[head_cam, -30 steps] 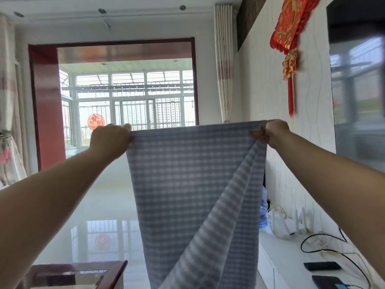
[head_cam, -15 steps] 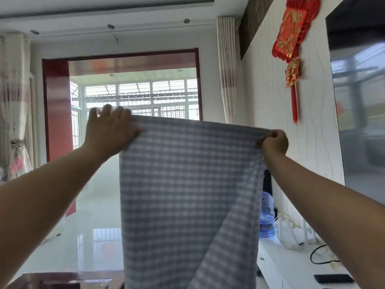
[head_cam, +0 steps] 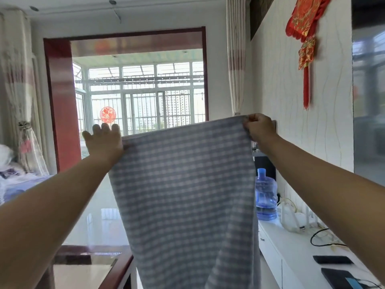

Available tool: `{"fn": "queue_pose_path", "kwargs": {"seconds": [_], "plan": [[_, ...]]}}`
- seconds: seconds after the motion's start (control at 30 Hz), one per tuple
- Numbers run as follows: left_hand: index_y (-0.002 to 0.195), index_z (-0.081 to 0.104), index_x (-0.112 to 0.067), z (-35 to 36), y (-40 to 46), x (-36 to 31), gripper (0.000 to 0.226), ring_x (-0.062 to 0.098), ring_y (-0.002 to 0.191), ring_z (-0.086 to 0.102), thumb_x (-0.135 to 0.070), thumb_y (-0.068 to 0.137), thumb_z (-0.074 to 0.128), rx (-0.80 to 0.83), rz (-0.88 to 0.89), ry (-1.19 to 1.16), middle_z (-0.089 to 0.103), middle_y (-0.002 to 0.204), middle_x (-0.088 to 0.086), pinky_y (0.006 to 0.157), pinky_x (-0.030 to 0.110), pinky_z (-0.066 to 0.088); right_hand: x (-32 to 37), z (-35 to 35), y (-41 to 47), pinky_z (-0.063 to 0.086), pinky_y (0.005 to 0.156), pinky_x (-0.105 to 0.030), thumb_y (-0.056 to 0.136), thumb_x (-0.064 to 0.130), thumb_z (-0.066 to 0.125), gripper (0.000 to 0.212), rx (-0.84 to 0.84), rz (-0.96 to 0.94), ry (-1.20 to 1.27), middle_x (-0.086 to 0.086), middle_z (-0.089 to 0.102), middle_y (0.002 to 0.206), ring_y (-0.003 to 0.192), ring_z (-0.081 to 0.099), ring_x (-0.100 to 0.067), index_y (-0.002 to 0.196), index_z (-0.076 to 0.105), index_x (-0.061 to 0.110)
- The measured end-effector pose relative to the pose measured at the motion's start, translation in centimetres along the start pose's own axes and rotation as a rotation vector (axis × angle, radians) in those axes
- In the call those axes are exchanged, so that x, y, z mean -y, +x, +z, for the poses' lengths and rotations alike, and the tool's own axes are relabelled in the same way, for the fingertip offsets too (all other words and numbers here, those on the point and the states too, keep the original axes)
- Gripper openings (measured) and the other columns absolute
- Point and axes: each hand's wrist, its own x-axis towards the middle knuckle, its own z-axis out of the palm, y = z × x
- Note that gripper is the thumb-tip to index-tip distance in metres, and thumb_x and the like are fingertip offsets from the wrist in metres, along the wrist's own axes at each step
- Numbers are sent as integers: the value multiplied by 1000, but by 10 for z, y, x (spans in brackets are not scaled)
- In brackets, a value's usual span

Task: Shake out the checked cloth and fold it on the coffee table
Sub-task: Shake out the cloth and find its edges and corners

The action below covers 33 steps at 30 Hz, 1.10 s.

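Observation:
The grey-and-white checked cloth (head_cam: 183,195) hangs spread out in the air in front of me, held by its top edge. My left hand (head_cam: 105,142) is at the top left corner with its back toward me and its fingers pointing up; the corner stays up at its palm side, where the grip is hidden. At the top right corner, my right hand (head_cam: 259,128) pinches the cloth in curled fingers. The coffee table (head_cam: 116,265), red-brown framed with a glass top, shows at the bottom left, below the cloth's lower part.
A white low cabinet (head_cam: 291,253) runs along the right wall with cables, dark flat devices and a blue water bottle (head_cam: 266,195) on it. A dark screen (head_cam: 368,101) hangs at right. A sofa with bedding (head_cam: 12,180) is at left. Glossy floor leads toward the balcony.
The folded-over flap on the cloth's right side has dropped flat, so the cloth now hangs as one sheet. My left hand's fingers went from closed to pointing up. The top edge tilts down to the left.

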Motion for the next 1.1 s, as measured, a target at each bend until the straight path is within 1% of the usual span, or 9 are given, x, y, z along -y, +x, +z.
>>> {"fn": "queue_pose_path", "kwargs": {"seconds": [0.1, 0.23, 0.33, 0.47, 0.63, 0.77, 0.87, 1.0, 1.1], "plan": [[132, 46, -13, -8, -9, -41, 78, 32, 127, 41, -69, 78, 53, -171, 256, -289, 48, 136, 13, 106, 49, 29, 5, 23, -13, 55, 84, -38, 92, 14, 57, 8, 75, -2, 25, -7, 63, 100, 95, 61, -24, 98, 61, 9], [141, 36, -21, -38, -22, -116, 79, 23, 127, 46, -66, 80, 55, -3, 439, -671, 54, 136, 0, 109, 42, 30, 15, 55, -45, 56, 84, -44, 88, 13, 63, 11, 200, -44, 89, -1, 63, 89, 92, 63, -25, 81, 60, 21], [111, 59, -21, -51, -25, -140, 38, 16, 87, 59, -52, 89, 55, 228, 404, -888, 66, 98, -1, 71, 26, 46, 19, 65, -62, 57, 81, -46, 83, 18, 69, 11, 228, -117, 84, -5, 69, 90, 89, 68, -27, 77, 64, 25], [62, 52, -21, -47, -28, -144, 38, 13, 57, 44, -44, 92, 55, 129, 385, -868, 48, 59, -4, 49, 24, 29, 14, 60, -79, 58, 79, -39, 86, 25, 67, 13, 220, -126, 137, -6, 67, 95, 86, 66, -21, 94, 59, 21], [77, 65, -17, -35, -29, -128, 36, 18, 72, 55, -47, 93, 51, 62, 322, -878, 61, 71, -2, 62, 27, 35, -19, 57, -109, 56, 81, -35, 83, 17, 65, 49, 511, -13, -116, -10, 59, 107, 94, 62, -25, 123, 36, 17], [73, 61, -20, -40, -34, -115, 33, 9, 65, 50, -43, 94, 52, 25, 344, -926, 55, 65, -11, 60, 23, 35, -63, 48, -125, 54, 74, -21, 87, 6, 59, 21, 755, 161, -58, -2, 62, 100, 97, 60, -21, 105, 56, 17], [80, 65, -12, -45, -34, -103, 27, 9, 66, 50, -33, 94, 56, 42, 346, -968, 58, 69, -4, 60, 21, 35, -95, 40, -136, 50, 71, -15, 86, 24, 66, 19, 885, 266, -36, 1, 67, 102, 94, 63, -12, 105, 62, 22], [89, 71, -10, -48, -32, -88, 27, 14, 75, 57, -35, 92, 60, 98, 302, -1069, 67, 82, 7, 66, 24, 46, -136, 50, -148, 54, 84, -26, 70, 55, 74, 65, 784, 291, 15, -5, 69, 110, 101, 67, -16, 118, 60, 13], [93, 71, -8, -46, -29, -82, 27, 11, 73, 57, -33, 92, 60, 127, 276, -1093, 67, 84, 6, 64, 19, 46, -148, 62, -159, 57, 73, -25, 73, 45, 77, 60, 589, 304, 120, -10, 70, 105, 91, 69, -18, 113, 57, 7]]}}
